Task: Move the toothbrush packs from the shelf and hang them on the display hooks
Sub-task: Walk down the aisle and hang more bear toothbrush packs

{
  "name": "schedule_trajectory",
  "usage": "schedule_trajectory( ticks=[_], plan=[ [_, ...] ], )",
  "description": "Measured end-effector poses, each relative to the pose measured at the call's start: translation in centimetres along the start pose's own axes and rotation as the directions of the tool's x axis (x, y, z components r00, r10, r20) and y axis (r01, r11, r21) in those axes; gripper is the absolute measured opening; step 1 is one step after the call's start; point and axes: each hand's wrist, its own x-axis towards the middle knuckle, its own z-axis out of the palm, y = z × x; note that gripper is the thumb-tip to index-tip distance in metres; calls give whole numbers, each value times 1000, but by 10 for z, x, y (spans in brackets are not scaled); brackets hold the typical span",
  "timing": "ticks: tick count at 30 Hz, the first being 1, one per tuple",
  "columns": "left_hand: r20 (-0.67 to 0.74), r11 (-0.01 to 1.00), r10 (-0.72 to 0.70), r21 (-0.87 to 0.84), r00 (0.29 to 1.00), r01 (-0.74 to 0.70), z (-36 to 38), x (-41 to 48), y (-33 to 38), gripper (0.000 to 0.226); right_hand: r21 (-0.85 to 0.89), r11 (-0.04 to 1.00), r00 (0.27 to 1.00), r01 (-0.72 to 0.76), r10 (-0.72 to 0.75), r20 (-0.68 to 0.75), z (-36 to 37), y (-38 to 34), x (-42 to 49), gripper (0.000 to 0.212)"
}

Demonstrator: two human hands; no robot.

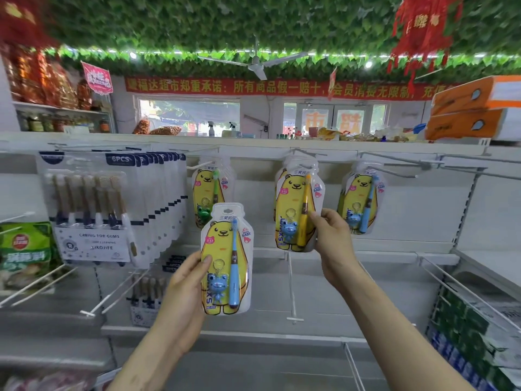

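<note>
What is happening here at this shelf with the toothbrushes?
A person is hanging children's toothbrush packs on display hooks. The left hand holds a pack with a blue toothbrush in the air, not yet on any hook. The right hand pinches the edge of the yellow toothbrush pack, which seems to hang on the middle hook. A green toothbrush pack hangs to its left and another blue pack to its right.

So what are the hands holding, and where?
The left hand grips the blue-toothbrush bear pack by its left edge, thumb on the front. The right hand pinches the hanging yellow-toothbrush bear pack at its right edge.
</note>
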Motion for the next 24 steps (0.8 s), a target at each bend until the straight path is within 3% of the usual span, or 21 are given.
schedule_trajectory(
  ticks=[8, 16, 24],
  plan=[
    [-69, 1000, 15, 28, 997, -13, -26, -3, 0, 18, -54, 997, 997, -51, 54, 48, 15, 21, 73, 19],
    [-111, 999, 37, 17, 993, -35, -46, -8, 3, 20, -153, 988, 999, -34, 30, -32, 12, 33, 106, 24],
    [-92, 999, 31, -6, 995, -31, -46, -14, 9, 21, -220, 968, 990, -123, 104, -96, -2, 65, 95, 26]
  ],
)
